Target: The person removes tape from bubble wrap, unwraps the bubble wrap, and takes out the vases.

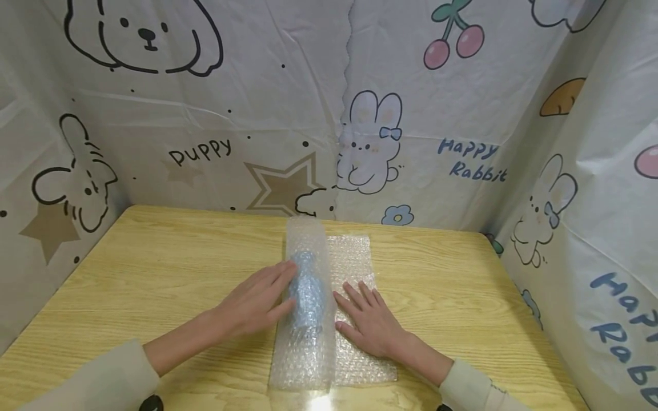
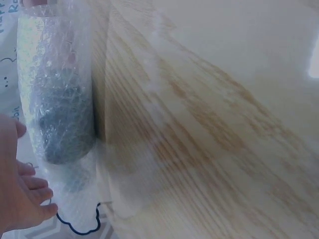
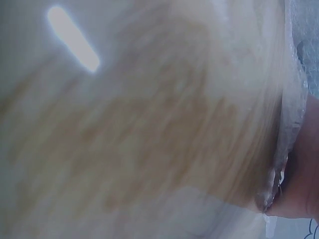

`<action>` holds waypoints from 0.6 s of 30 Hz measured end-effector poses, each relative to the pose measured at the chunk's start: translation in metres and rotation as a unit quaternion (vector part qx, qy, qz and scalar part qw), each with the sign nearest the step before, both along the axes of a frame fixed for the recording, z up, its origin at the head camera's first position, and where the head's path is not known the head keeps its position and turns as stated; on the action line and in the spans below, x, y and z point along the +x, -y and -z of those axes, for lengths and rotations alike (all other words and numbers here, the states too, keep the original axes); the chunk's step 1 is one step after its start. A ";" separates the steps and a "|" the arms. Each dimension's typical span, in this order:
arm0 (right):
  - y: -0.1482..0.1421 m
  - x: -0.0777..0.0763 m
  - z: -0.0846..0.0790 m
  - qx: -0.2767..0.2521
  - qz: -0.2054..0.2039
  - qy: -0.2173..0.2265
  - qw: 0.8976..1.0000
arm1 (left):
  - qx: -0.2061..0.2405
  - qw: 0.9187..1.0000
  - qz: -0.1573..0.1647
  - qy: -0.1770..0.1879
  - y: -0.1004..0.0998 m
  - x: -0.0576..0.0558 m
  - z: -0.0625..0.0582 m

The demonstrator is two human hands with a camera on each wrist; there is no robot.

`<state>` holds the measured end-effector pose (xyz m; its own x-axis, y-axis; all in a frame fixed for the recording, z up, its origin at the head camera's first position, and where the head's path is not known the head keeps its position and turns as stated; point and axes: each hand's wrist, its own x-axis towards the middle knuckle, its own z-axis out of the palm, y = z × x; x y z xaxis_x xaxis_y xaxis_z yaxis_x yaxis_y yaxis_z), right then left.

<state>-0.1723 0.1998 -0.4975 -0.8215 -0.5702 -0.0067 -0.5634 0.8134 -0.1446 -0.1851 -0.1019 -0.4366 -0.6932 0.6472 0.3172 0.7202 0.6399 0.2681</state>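
Observation:
A blue bottle-shaped object [image 1: 307,291] lies inside a roll of bubble wrap [image 1: 303,365], its outline blurred by the layers. My left hand [image 1: 259,297] is at the roll's left side, fingers extended and fingertips against the wrap. In the left wrist view the wrapped object [image 2: 67,124] looks dark and rounded, with the fingers [image 2: 35,184] beside it. To the right of the roll, my right hand [image 1: 372,322] rests with spread fingers on the flat part of the bubble wrap [image 1: 352,257]. The right wrist view catches only part of that hand [image 3: 304,174] beside the wrap's edge.
All of this lies on a yellow wood-grain table [image 1: 180,257]. A white cloth [image 1: 288,114] printed with cartoon animals hangs behind the table and along both sides. Light glares off the tabletop near the front edge.

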 end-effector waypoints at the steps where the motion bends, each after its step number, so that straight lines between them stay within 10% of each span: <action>1: 0.000 0.000 0.000 0.001 0.000 -0.002 1.000 | 0.002 1.000 -0.006 -0.004 -0.002 0.000 -0.001; 18: 0.000 0.000 0.000 -0.001 0.000 -0.003 1.000 | -0.084 0.993 -0.070 0.033 -0.062 -0.006 -0.021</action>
